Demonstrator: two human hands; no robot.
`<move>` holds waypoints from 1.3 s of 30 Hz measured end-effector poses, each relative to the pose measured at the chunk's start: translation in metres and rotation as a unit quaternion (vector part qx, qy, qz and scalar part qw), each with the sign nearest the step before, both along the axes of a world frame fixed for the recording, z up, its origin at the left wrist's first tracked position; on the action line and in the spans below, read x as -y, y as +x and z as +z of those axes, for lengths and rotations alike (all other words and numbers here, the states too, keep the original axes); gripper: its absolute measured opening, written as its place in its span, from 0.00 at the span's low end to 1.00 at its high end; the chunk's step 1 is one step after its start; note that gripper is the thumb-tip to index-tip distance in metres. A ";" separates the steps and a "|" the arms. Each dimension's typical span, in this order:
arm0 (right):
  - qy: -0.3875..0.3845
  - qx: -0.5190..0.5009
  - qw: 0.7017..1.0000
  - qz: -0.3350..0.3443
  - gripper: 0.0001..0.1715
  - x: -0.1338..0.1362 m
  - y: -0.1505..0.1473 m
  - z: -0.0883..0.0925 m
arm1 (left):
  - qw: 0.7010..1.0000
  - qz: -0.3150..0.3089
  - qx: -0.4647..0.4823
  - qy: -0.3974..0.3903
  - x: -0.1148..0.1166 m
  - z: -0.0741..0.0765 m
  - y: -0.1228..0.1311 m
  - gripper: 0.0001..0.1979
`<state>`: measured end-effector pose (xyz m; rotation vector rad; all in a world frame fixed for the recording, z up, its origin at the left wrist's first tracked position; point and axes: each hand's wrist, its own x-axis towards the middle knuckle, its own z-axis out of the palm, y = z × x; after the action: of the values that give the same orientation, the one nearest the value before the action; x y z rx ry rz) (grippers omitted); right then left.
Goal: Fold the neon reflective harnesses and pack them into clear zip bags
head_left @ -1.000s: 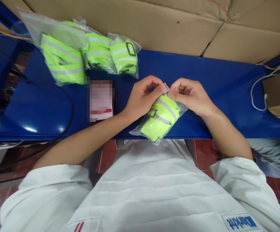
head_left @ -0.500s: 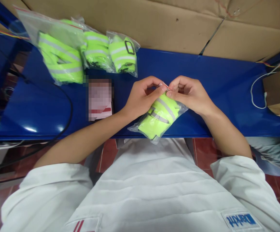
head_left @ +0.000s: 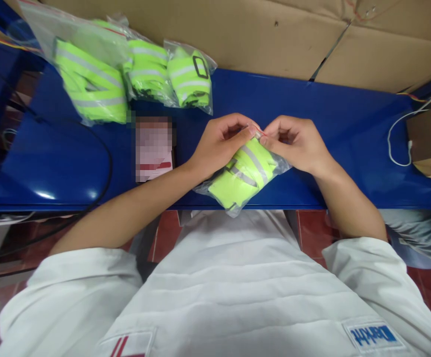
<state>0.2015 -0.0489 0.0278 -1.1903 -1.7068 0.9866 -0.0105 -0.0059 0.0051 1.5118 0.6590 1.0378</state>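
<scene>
A clear plastic bag [head_left: 243,178] with a folded neon-yellow reflective band inside lies at the near edge of the blue table [head_left: 334,124], partly over the edge. My left hand [head_left: 219,146] and my right hand [head_left: 297,144] meet at the bag's top edge, each with thumb and fingers pinched on its mouth. Both hands are closed on the bag.
Three more bagged neon-yellow bands [head_left: 89,84] [head_left: 148,74] [head_left: 191,77] lie at the back left against cardboard boxes [head_left: 275,34]. A blurred card [head_left: 153,148] lies left of my hands. A black cable [head_left: 106,163] curves at left. A small cardboard box [head_left: 429,141] with a white cable [head_left: 392,144] sits at right.
The bag and both hands have shifted slightly left and toward me. The pinch on the bag's mouth is tighter, with the fingertips closer together.
</scene>
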 end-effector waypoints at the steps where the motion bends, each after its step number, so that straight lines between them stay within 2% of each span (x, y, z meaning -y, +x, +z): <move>1: 0.016 0.013 1.000 -0.006 0.24 0.001 0.000 -0.001 | 1.000 0.003 -0.007 0.006 0.000 0.000 0.000 0.09; 11: 0.147 0.151 0.977 -0.038 0.21 0.004 -0.002 -0.001 | 0.992 0.032 -0.056 0.105 -0.001 -0.004 -0.002 0.10; 17: 0.205 0.170 0.964 -0.025 0.19 0.006 -0.010 -0.004 | 0.991 0.018 -0.057 0.118 -0.002 -0.007 -0.004 0.12; 20: 0.162 0.133 0.977 -0.023 0.19 0.007 -0.006 0.002 | 0.993 0.028 -0.043 0.107 -0.002 -0.001 -0.004 0.13; 23: 0.066 0.076 0.995 0.000 0.18 0.005 0.008 0.015 | 0.996 0.046 0.005 0.078 -0.005 0.007 -0.006 0.10; 26: -0.024 0.050 0.998 0.031 0.18 0.001 0.024 0.027 | 0.997 0.050 0.049 0.031 -0.012 0.010 -0.008 0.08; 29: -0.093 0.040 0.994 0.042 0.20 -0.001 0.032 0.032 | 0.995 0.040 0.090 -0.005 -0.015 0.009 -0.009 0.07; 31: -0.115 0.026 0.992 0.039 0.20 -0.002 0.032 0.032 | 0.995 0.022 0.089 -0.033 -0.015 0.008 -0.009 0.08; 35: -0.116 0.007 0.993 0.023 0.19 -0.002 0.028 0.028 | 0.993 -0.009 0.022 -0.114 -0.013 0.006 -0.008 0.13; 39: -0.137 0.003 0.990 0.044 0.21 -0.002 0.029 0.027 | 0.995 -0.004 0.012 -0.097 -0.014 0.007 -0.010 0.17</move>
<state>0.2301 -0.0469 0.0548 -1.2999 -1.6794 1.3059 -0.0205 0.0081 0.0125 1.3294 0.7145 0.9553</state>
